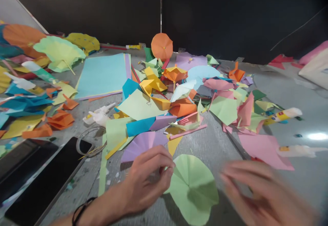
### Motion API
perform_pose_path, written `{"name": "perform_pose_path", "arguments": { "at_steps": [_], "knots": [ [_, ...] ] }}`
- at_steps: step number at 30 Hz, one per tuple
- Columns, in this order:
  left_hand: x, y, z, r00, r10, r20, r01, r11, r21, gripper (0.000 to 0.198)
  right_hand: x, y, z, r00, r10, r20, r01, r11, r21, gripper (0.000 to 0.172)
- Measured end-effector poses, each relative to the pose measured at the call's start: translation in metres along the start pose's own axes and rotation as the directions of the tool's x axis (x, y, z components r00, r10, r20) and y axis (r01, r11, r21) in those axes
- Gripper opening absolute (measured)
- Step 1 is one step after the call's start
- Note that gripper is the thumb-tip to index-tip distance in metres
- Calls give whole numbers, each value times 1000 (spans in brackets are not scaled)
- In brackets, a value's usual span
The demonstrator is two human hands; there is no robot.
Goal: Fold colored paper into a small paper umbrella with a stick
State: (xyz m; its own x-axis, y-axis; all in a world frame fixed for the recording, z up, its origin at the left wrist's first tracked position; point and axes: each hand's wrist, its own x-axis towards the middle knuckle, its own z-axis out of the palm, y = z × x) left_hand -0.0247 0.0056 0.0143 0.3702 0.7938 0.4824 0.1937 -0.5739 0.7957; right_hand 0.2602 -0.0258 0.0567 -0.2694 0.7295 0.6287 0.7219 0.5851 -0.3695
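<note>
My left hand (pixel 146 180) hangs low at the centre with its fingers curled together. Its fingertips are beside the upper left edge of a pale green pleated paper disc (pixel 192 188), and whatever they might pinch is hidden. My right hand (pixel 263 191) is blurred at the lower right, fingers spread, holding nothing I can see. A lilac pleated paper fan (pixel 140 147) lies just above my left hand. Beyond it spreads a heap of cut coloured paper (pixel 159 106).
A stack of pale blue paper sheets (pixel 102 77) lies at the back left, with large paper fans (pixel 58 53) beyond it. A black tablet (pixel 43 181) and a tape roll (pixel 89 142) sit at the left. A glue stick (pixel 283 116) and a pink sheet (pixel 266 150) lie at the right.
</note>
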Motion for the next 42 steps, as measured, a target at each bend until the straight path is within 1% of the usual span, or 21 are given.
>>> {"name": "perform_pose_path", "arguments": {
  "at_steps": [1,3,4,7,12,15,20,23,26,28,30,31,33,35,38,40,42],
  "knots": [
    [-1,1,2,1000,8,16,-8,1000,-3,18,4,-9,10,996,-50,78,48,998,33,14],
    [-3,3,5,998,34,50,-35,999,12,21,11,-24,27,984,-113,141,99,989,106,8],
    [-3,5,6,997,49,66,-50,999,22,22,13,-30,33,978,-130,166,107,984,143,9],
    [-5,7,7,992,83,92,-86,996,34,22,15,-35,42,975,-132,178,96,976,197,12],
    [-6,7,7,987,100,128,-110,991,79,21,3,-33,48,982,-78,172,38,973,226,14],
    [-6,7,7,985,105,135,-117,989,86,21,-2,-32,51,981,-78,178,35,972,233,14],
    [-7,6,6,984,87,156,-101,991,84,21,1,-34,52,977,-107,184,61,969,240,18],
    [-7,6,6,982,101,157,-114,991,75,19,4,-34,51,975,-137,174,96,969,230,19],
    [-7,4,8,987,105,123,-115,990,79,19,4,-31,51,980,-110,166,76,978,196,16],
    [-8,2,9,993,81,80,-88,993,81,20,3,-28,50,982,-67,175,37,985,170,15],
    [-8,-1,9,998,49,50,-53,995,85,19,3,-25,49,981,-31,192,0,987,163,20],
    [-8,-3,9,998,28,55,-34,994,100,18,4,-23,48,977,-18,212,-18,986,164,23],
    [-7,-4,8,993,3,115,-21,988,156,15,7,-21,48,963,5,270,-55,983,178,24],
    [-6,-5,5,979,5,203,-52,972,227,11,9,-20,49,935,9,353,-86,975,203,21],
    [-3,-6,2,942,40,332,-141,948,285,11,9,-18,52,861,-20,508,-107,970,219,15],
    [-2,-6,0,913,49,406,-180,940,291,12,7,-17,54,804,-30,594,-112,973,200,18],
    [-1,-8,-1,889,54,455,-202,937,284,12,4,-16,56,768,-13,640,-128,977,173,25]
  ]
}}
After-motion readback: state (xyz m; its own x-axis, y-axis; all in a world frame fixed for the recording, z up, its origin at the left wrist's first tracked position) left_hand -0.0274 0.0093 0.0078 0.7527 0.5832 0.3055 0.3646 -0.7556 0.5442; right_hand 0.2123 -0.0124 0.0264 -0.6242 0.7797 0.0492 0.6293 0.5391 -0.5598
